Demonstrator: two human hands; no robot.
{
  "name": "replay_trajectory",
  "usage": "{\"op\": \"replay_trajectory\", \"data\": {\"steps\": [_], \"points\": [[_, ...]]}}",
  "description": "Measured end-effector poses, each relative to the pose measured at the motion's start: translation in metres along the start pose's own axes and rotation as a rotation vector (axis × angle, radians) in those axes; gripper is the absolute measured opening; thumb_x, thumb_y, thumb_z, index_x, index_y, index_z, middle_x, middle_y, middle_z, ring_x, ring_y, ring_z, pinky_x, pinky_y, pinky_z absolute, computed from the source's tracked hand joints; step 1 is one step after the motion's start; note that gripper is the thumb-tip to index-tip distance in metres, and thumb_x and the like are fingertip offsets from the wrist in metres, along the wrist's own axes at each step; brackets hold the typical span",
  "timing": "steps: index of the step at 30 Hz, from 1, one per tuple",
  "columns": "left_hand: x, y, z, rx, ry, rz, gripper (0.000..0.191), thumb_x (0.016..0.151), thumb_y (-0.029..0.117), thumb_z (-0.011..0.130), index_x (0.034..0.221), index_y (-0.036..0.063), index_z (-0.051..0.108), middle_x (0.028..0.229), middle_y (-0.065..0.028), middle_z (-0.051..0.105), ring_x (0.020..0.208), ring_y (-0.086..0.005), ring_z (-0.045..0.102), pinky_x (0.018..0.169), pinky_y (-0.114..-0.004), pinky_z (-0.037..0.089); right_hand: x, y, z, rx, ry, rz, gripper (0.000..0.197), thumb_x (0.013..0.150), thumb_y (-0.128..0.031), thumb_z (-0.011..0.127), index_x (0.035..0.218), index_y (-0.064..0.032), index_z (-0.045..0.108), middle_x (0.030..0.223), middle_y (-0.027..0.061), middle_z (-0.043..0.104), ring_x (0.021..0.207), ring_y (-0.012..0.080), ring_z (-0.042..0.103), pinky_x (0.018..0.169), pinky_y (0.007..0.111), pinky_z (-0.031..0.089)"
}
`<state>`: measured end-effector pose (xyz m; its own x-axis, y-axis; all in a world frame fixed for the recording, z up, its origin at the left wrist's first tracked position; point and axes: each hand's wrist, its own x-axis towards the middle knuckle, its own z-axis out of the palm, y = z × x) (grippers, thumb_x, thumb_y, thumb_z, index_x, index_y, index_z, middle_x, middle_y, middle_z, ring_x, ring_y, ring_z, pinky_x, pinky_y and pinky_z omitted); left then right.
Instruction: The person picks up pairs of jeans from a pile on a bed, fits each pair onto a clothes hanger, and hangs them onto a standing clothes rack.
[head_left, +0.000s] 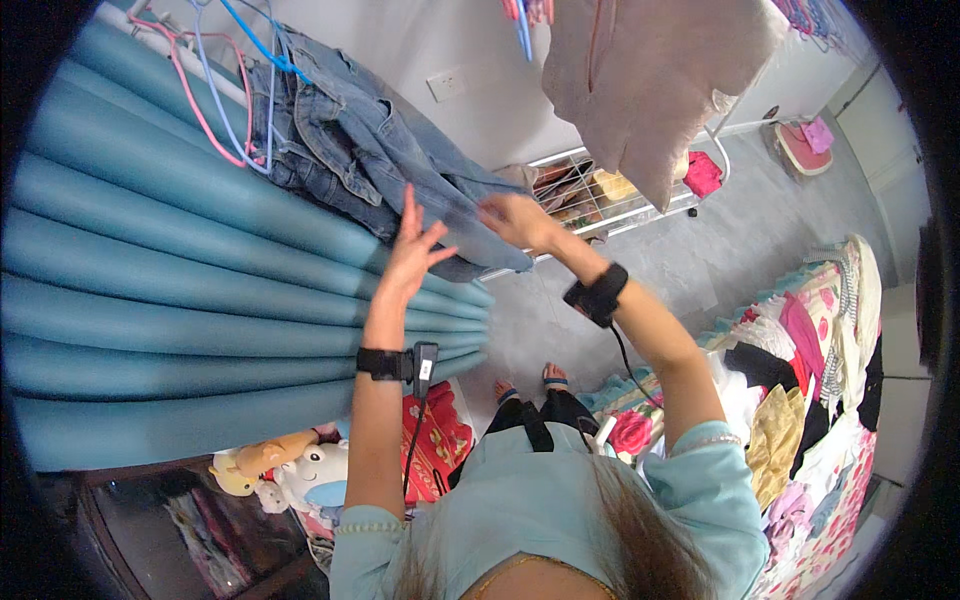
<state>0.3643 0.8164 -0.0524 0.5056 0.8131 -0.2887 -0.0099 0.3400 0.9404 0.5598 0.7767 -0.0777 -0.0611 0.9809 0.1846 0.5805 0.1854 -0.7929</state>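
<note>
A pair of blue denim jeans hangs from the rack at the upper left, by a blue plastic hanger. My left hand is raised in front of the lower part of the jeans, fingers spread, with nothing held. Close to the edge of the jeans leg is my right hand, its fingers curled and blurred; whether it grips the denim cannot be told. Darker denim hangs behind the jeans. Beside them are a pink hanger and a pale blue hanger, both bare.
A teal curtain spans the left. At the top right hangs a greyish garment above a white wire rack holding items. Heaped clothes cover the bed at right. Plush toys sit at lower left.
</note>
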Motion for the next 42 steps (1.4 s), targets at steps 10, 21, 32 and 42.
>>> {"op": "replay_trajectory", "data": {"steps": [10, 21, 32, 42], "points": [[-0.004, -0.032, -0.021, -0.05, 0.166, 0.047, 0.07, 0.086, 0.001, 0.041, 0.135, 0.0361, 0.006, 0.142, -0.0093, -0.003, 0.128, -0.0291, 0.014, 0.088, -0.049, 0.041, -0.131, 0.104, 0.028, 0.405, -0.238, 0.53, 0.028, 0.086, -0.018, 0.05, 0.097, 0.0064, 0.056, 0.079, 0.0135, 0.062, 0.069, 0.0154, 0.06, 0.062, 0.027, 0.048], [-0.085, -0.06, -0.004, 0.324, 0.266, 0.061, 0.046, 0.084, 0.012, 0.049, 0.128, 0.0152, 0.037, 0.107, -0.0079, 0.056, 0.073, -0.0116, 0.054, 0.065, -0.028, 0.047, -0.155, 0.127, -0.007, 0.201, -0.348, 0.33, 0.031, 0.087, -0.023, 0.048, 0.096, 0.0063, 0.055, 0.071, 0.0111, 0.061, 0.062, 0.0143, 0.058, 0.055, 0.024, 0.045], [-0.243, -0.076, -0.009, 0.708, 0.452, 0.138, 0.032, 0.085, 0.022, 0.049, 0.109, 0.0013, 0.053, 0.085, -0.0129, 0.062, 0.076, -0.0207, 0.06, 0.068, -0.031, 0.046, -0.164, 0.153, 0.045, 0.212, -0.54, 0.338, 0.025, 0.087, -0.019, 0.049, 0.095, 0.0039, 0.055, 0.07, 0.0111, 0.061, 0.06, 0.0154, 0.058, 0.057, 0.026, 0.048], [-0.302, -0.09, 0.007, 0.857, 0.529, 0.31, 0.032, 0.083, 0.024, 0.05, 0.102, -0.0014, 0.054, 0.091, -0.0217, 0.058, 0.085, -0.0348, 0.055, 0.074, -0.041, 0.043, -0.169, 0.08, 0.089, 0.258, -0.79, 0.212, 0.02, 0.087, -0.014, 0.049, 0.095, 0.0034, 0.054, 0.071, 0.0092, 0.059, 0.058, 0.0135, 0.055, 0.052, 0.024, 0.046]]}}
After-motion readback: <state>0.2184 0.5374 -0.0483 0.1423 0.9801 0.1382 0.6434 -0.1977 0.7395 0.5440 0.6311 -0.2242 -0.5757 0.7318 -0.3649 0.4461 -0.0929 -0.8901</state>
